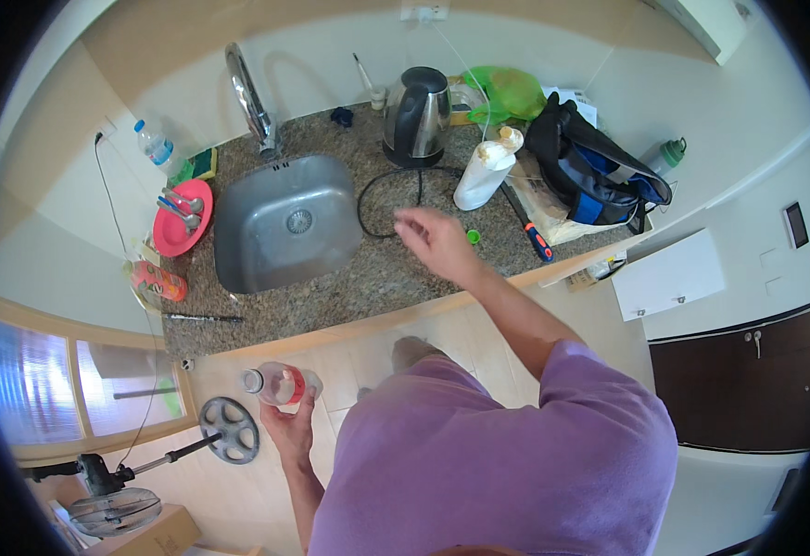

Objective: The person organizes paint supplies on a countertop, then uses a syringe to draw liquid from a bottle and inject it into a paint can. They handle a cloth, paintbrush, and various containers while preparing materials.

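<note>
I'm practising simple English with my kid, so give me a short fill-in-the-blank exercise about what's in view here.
1. The left hand holds a clear plastic ____.
2. The pink plate lies to the ____ of the sink.
3. The handle of the kettle is coloured ____.

Missing words: bottle; left; black.

No lettering can be read; the bottle's [270, 381] red label [295, 385] looks blurred.
</note>
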`<state>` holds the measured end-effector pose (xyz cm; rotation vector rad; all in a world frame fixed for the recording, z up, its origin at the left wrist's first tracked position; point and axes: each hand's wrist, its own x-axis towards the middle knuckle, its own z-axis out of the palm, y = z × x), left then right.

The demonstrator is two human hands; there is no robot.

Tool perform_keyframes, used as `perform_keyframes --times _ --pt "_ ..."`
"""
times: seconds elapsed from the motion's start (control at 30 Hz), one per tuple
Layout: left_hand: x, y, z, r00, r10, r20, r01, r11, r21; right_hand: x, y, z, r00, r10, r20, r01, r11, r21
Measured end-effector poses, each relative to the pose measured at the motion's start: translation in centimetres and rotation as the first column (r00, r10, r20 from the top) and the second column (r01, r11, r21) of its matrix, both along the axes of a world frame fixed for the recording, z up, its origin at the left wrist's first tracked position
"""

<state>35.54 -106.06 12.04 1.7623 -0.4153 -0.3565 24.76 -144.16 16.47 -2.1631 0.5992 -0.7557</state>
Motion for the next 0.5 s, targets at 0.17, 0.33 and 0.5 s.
perform_keyframes --times 0.17,0.33,0.5 --pt "0.4 0.4 1.2 0.999 0.041 -0.022 -0.04 0.999 0.027 9.8 -7.5 8.4 0.988 0.156 -0.011 -0.148 0.912 -0.382" --pt "-0.1 -0.1 0.4 0.971 0.239 0.001 -0.239 0.971 -0.006 23.8 -20.0 13.0 0.915 -0.066 -0.397 -0.222 0.739 -0.636" --pt "-2.1 -1.1 -1.8 0.908 0.412 -0.078 -0.412 0.911 0.028 31.4 -34.4 4.9 0.513 -0.21 -0.833 -0.652 0.536 -0.536"
